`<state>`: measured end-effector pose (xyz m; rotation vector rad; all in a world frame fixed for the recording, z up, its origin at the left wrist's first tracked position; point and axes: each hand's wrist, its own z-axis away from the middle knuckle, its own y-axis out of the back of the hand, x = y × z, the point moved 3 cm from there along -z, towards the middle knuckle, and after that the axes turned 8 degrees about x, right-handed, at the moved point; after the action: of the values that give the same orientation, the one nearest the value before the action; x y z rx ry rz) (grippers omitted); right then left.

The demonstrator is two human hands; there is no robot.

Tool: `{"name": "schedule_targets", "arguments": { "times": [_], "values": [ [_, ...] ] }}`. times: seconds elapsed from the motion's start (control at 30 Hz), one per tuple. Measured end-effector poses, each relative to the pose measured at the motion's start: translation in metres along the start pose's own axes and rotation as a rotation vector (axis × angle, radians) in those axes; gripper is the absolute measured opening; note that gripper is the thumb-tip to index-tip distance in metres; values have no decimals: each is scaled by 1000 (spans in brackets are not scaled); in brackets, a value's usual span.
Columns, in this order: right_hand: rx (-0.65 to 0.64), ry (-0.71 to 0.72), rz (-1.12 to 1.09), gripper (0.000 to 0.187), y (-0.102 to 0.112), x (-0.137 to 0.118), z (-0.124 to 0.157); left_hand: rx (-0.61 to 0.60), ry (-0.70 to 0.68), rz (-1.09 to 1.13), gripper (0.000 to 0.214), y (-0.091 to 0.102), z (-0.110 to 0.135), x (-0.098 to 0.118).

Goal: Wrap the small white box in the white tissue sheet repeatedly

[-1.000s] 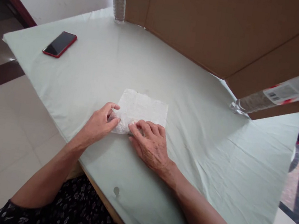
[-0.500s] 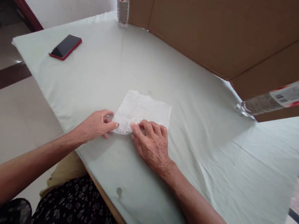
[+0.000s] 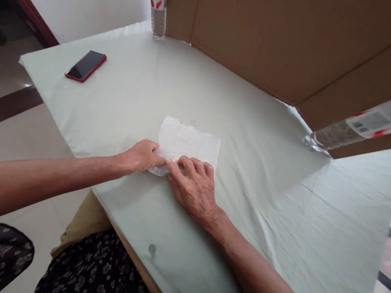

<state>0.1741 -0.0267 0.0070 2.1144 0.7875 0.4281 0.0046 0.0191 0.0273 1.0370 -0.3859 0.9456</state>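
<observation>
A thin white sheet (image 3: 189, 141), gauze-like or tissue-like, lies on the cloth-covered table in front of me. Its near edge looks crumpled and partly lifted or rolled. My left hand (image 3: 143, 156) pinches the near left corner, thumb on top and the other fingers mostly hidden beneath. On the near edge, my right hand (image 3: 195, 185) has its fingers bent, with thumb and index finger pressed together on the sheet close to the left thumb. The right hand covers the near right part of the sheet.
A phone (image 3: 86, 65) in a red case lies at the far left. One water bottle (image 3: 158, 8) stands at the back; another bottle (image 3: 369, 123) is at the right. Both are against a large brown cardboard panel (image 3: 255, 33). The pale green tablecloth (image 3: 144, 95) has folds on the right.
My left hand has moved right and now pinches the sheet's near left corner, folding it inward beside the right thumb. The right hand stays at the near edge. The view has shifted slightly.
</observation>
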Motion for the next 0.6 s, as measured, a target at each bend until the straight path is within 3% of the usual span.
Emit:
{"name": "schedule_targets", "arguments": {
  "times": [0.1, 0.43, 0.6],
  "values": [
    [-8, -1, 8, 23, -1, -1, 1, 37, -23, -3, 16, -2, -2, 2],
    [-37, -16, 19, 26, -2, -3, 1, 29, 147, 300, 2, -10, 5, -6],
    [-35, -15, 21, 24, -2, -3, 1, 47, 82, 276, 12, -11, 0, -2]
  ]
}}
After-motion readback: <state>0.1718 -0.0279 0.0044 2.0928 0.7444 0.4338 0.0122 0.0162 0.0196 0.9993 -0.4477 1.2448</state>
